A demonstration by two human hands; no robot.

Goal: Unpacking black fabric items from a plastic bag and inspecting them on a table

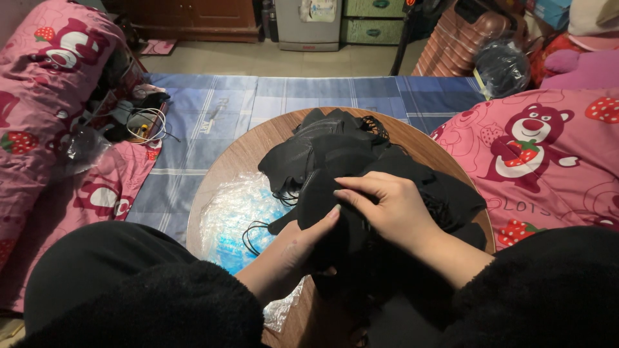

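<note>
We are sorting the pile of black masks (361,161) heaped on the round tabletop (225,174). Our left hand (303,241) grips one mask from below, fingers closed on it; our right hand (387,206) presses on top, fingers curled, pinching the fabric. Peeling it free likely calls for untangling ear loops. The masks look soft, folded, matte. A clear bag (235,216) lies beside.

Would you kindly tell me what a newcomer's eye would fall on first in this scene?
First, the heap of black fabric face masks with thin ear loops, piled on the round wooden table in the middle, where the left hand and right hand grip one mask together. Next, the crinkled clear plastic bags with blue print on the table's left, and the pink bear-and-strawberry blankets on both sides.
</note>
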